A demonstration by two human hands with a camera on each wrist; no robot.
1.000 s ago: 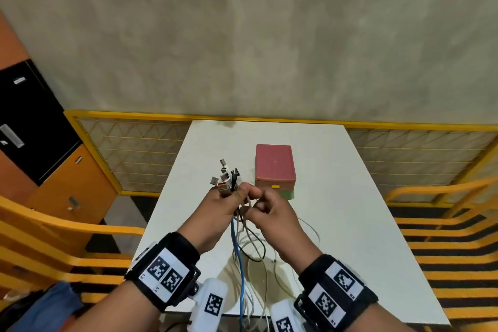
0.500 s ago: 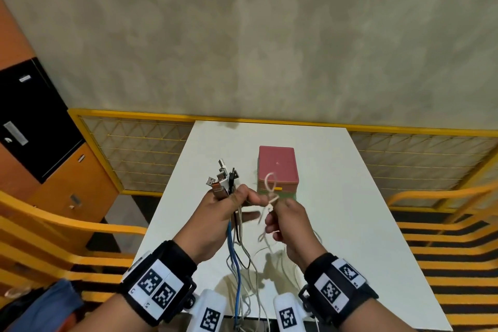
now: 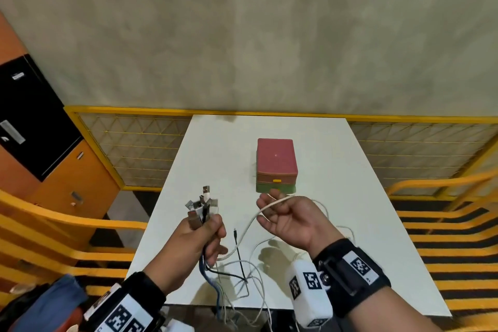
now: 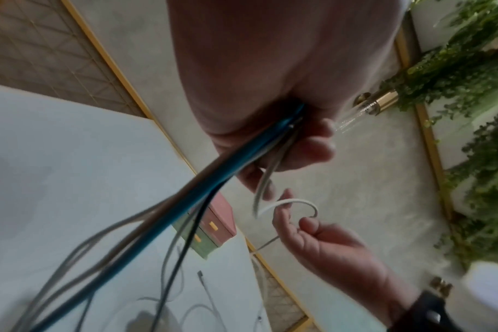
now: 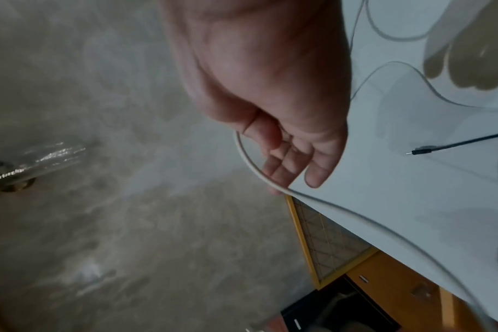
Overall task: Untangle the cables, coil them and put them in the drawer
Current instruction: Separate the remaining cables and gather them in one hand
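Observation:
My left hand (image 3: 215, 229) grips a bundle of cables just below their plugs (image 3: 200, 205), which stick up from the fist. The blue cable (image 4: 213, 177) and several grey and black ones hang from my left hand (image 4: 299, 146) to the white table (image 3: 336, 197) and over its near edge. To its right, palm up, my right hand (image 3: 269, 213) has its fingers curled under a white cable (image 3: 250, 221) that runs back to the bundle. That white cable (image 5: 250, 166) crosses the fingers of my right hand (image 5: 293, 166). Beyond the hands stands a closed red and green drawer box (image 3: 276, 159).
A black cable's jack tip (image 3: 235, 233) lies on the table between my hands. A yellow mesh railing (image 3: 129, 143) runs behind the table. An orange cabinet (image 3: 67, 183) stands at the left. Yellow slatted seats (image 3: 444, 237) flank both sides.
My right hand has moved right, away from the left hand, drawing the white cable out of the bundle. The left hand has dropped slightly and still holds the bundle.

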